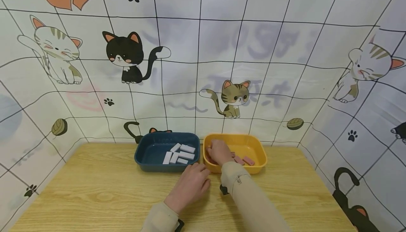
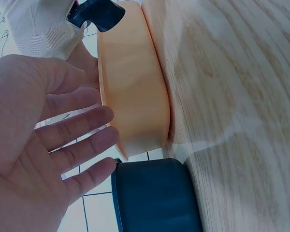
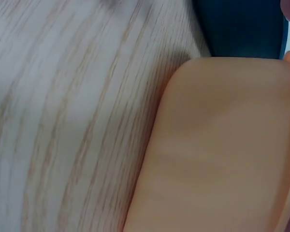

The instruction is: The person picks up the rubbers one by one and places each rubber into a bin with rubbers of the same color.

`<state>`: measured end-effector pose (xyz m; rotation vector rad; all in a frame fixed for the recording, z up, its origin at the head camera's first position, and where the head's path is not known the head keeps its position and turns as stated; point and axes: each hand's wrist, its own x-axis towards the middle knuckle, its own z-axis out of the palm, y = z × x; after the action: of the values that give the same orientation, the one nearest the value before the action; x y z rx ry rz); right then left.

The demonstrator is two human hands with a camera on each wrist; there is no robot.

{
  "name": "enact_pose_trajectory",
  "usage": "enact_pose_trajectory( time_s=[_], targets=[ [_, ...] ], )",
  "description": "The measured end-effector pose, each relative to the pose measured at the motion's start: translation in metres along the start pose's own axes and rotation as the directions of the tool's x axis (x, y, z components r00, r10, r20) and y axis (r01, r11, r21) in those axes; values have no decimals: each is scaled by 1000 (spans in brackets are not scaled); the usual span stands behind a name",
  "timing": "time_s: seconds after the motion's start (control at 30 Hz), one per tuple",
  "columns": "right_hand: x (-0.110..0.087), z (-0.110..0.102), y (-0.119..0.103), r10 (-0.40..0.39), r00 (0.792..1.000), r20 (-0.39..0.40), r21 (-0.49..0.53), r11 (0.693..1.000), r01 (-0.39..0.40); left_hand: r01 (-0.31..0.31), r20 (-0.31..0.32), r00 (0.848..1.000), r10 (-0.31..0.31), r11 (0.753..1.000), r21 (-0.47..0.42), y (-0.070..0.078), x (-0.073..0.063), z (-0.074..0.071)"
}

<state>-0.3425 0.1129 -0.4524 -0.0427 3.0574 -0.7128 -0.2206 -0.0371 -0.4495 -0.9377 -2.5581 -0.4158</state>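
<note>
My right hand [image 1: 220, 151] reaches down into the left part of the yellow tray [image 1: 262, 159], its fingertips hidden; I cannot tell whether they pinch anything. Several small pinkish-red blocks [image 1: 248, 160] lie in that tray beside the hand. To its left stands a dark blue tray [image 1: 142, 156], holding several white rectangular blocks [image 1: 186, 155]. My left hand [image 1: 190, 184] hovers by the front of the two trays, fingers relaxed. In the left wrist view its palm shows bare, with spread fingers [image 2: 89, 145] close to the yellow tray's wall [image 2: 135, 82].
Both trays stand side by side at the back of a wooden table [image 1: 104, 189]. Behind them hangs a white gridded cloth [image 1: 177, 77] printed with cats and paws, which also runs along both sides. A dark wrist strap [image 2: 99, 14] shows at the right sleeve.
</note>
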Motion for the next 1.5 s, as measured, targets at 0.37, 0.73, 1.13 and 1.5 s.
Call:
enact_pose_trajectory(
  time_s=[0.37, 0.73, 1.13, 1.5],
  targets=[
    [-3, -8, 9, -41, 998, 54, 63, 997, 37, 10, 28, 1000, -10, 1000, 8, 0, 1, -1],
    [-6, -14, 31, -167, 986, 9, 29, 986, 167, -16, -10, 1000, 16, 1000, 14, -2, 2, 0],
    [-24, -34, 47, -159, 987, 28, 50, 986, 157, -8, 20, 1000, 8, 1000, -11, -4, 2, 1],
    [-48, -48, 56, -272, 957, -106, 1, 962, 273, 1, -10, 1000, -1, 1000, -6, -14, -2, -8]
  ],
)
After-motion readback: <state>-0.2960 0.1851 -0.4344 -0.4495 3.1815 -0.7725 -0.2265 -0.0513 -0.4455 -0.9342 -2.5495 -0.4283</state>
